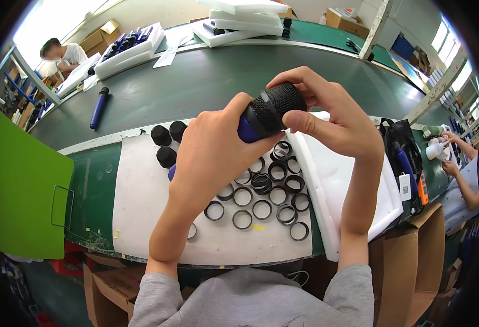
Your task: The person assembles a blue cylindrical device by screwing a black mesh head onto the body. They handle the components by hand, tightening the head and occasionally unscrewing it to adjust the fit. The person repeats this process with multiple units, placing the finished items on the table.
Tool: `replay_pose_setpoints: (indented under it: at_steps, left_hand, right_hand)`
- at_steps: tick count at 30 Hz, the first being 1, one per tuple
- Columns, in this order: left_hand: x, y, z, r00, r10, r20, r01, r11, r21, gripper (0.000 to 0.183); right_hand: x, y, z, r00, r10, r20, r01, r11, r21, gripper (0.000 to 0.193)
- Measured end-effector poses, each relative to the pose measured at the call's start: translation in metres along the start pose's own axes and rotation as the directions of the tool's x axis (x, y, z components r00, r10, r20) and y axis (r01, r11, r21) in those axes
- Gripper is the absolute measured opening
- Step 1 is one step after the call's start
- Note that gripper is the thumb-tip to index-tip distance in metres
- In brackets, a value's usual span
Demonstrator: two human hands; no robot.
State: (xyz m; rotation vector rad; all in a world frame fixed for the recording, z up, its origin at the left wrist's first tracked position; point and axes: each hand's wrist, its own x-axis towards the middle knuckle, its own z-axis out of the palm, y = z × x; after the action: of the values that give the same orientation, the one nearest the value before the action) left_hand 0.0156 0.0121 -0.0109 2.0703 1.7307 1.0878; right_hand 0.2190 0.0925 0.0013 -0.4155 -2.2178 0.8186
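Held up over the table is a microphone (284, 103) with a blue body and a black mesh head, tilted so the head points up and right. My left hand (209, 139) is wrapped round its blue body. The fingers and thumb of my right hand (340, 117) close round the mesh head from the right. Beneath my hands, many black rings (261, 210) lie loose on a white sheet (141, 201). Left of my left hand stand several black-topped microphones (161, 135), partly hidden by that hand; a bit of blue shows below one.
A white foam tray (322, 218) lies under my right forearm. Across the green conveyor (207, 76) are another blue microphone (99, 108), a foam tray of microphones (141, 52) and stacked foam (245, 24). A black bag (408, 158) is at right. People work at far left and right.
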Motion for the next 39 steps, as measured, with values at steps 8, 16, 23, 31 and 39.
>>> replay_pose_setpoints:
  at_steps: [8,16,23,31,39]
  left_hand:
    - [0.000,-0.002,0.002,0.999,-0.006,-0.051,0.010,0.996,0.091,0.046]
    - [-0.001,-0.001,0.007,0.998,-0.059,-0.008,0.060,0.993,0.101,0.046]
    - [0.001,-0.003,0.017,0.999,-0.029,-0.020,0.031,0.993,0.114,0.045]
    - [0.002,0.002,0.008,0.997,-0.075,0.012,0.076,0.991,-0.108,0.042]
    - [0.001,-0.002,0.016,0.997,-0.056,-0.052,0.059,0.996,0.060,0.043]
  right_hand:
    - [0.007,-0.012,0.007,0.968,0.251,-0.014,-0.251,0.968,-0.030,0.048]
    - [0.007,-0.014,0.006,0.950,0.307,-0.054,-0.310,0.916,-0.255,0.063]
    - [0.004,-0.013,0.001,0.922,0.385,-0.038,-0.375,0.864,-0.336,0.063]
    - [-0.001,0.001,-0.003,1.000,-0.009,-0.026,0.007,0.997,-0.072,0.046]
    - [0.002,-0.003,-0.002,0.984,0.173,-0.030,-0.176,0.978,-0.111,0.046]
